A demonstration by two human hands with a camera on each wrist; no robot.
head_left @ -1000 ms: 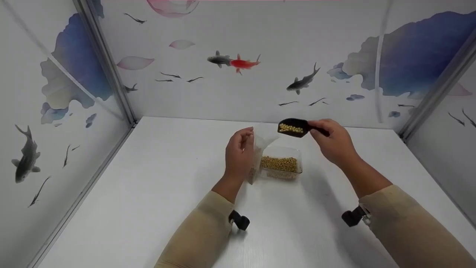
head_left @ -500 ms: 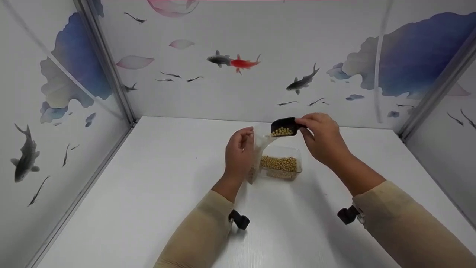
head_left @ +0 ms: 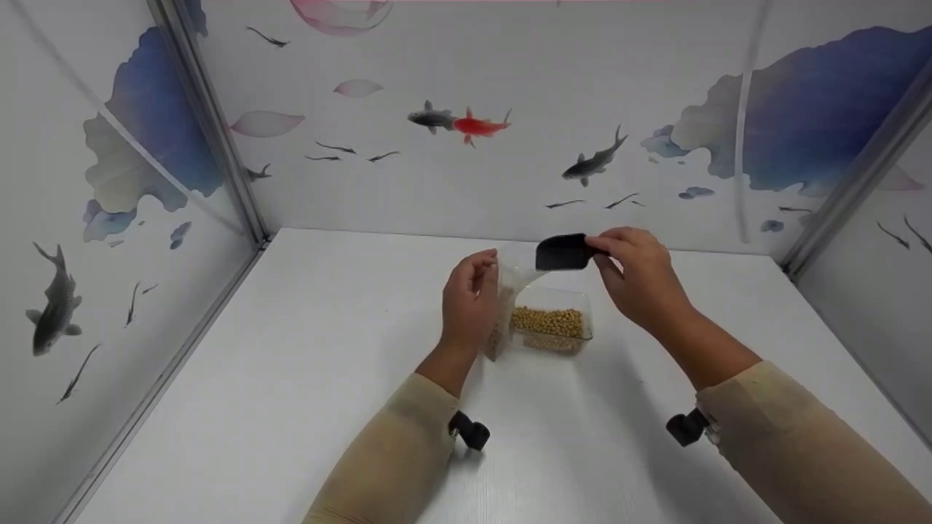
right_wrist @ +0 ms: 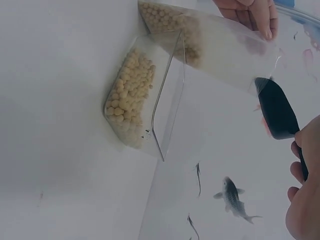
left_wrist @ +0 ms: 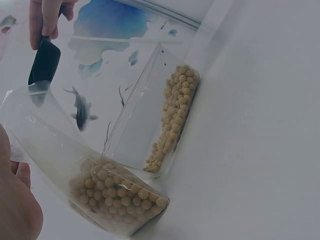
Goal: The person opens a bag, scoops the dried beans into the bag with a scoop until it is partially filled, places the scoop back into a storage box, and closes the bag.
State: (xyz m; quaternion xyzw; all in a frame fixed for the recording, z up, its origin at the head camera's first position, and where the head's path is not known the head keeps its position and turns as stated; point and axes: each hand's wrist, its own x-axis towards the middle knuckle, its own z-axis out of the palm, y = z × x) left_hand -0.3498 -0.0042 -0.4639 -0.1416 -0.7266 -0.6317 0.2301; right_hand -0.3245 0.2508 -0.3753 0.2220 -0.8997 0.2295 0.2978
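Note:
My left hand grips the upper edge of a clear plastic bag, which stands upright. Soybeans fill the bottom of that bag. By its handle, my right hand holds a small black scoop. The scoop's tip lies at the bag's mouth, as the left wrist view shows, and no beans are visible on it. Right beside the bag stands a clear rectangular container with more soybeans in it.
The white table extends around the bag and container. Behind it rises a back wall printed with fish, and a side wall bounds the left.
The scoop, loaded with soybeans a second ago, moved left to the bag's mouth and tipped; its beans are gone from view. The left hand and bag stayed put.

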